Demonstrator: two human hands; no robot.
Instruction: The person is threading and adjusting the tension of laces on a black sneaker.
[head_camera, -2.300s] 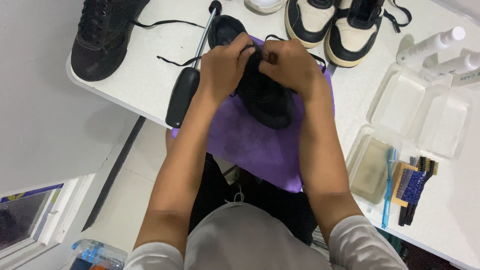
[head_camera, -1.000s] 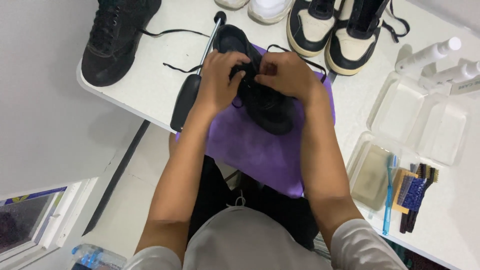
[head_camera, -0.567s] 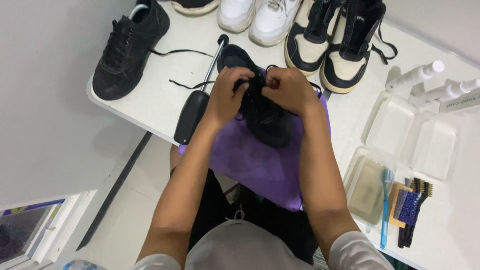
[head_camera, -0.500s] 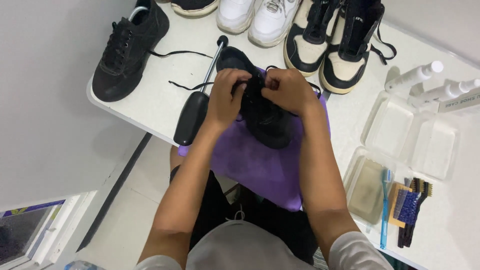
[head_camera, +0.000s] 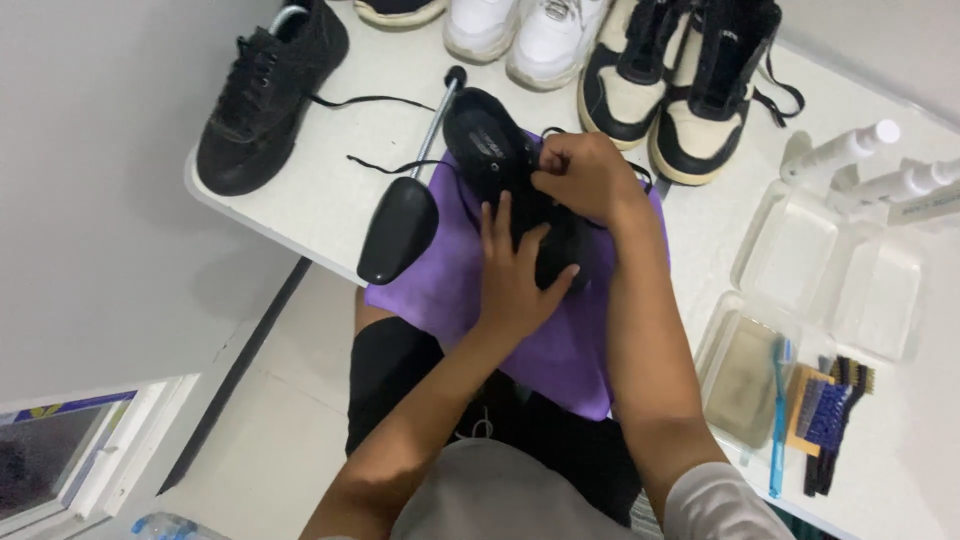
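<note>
White counter (head_camera: 330, 190) w/ a purple cloth (head_camera: 450, 290) hanging over its near edge; a black shoe (head_camera: 515, 185) lies on the cloth. Left hand (head_camera: 515, 275) is spread flat, pressing on the shoe's near part. Right hand (head_camera: 585, 175) is curled, fingertips pinching smth at the shoe's top, prob. the lace, cannot tell exactly. One lace end (head_camera: 385, 165) trails loose left of the shoe, so lacing looks not finished. Black shoe tree (head_camera: 400, 225) rests left of the shoe, outside it. Other black shoe (head_camera: 265, 95) waits further left, brushes (head_camera: 825, 415) lie far right.

The white worktop (head_camera: 330, 200) carried shoes (head_camera: 270, 95) far, a purple cloth (head_camera: 560, 340) near, brushes (head_camera: 825, 420) right.
</note>
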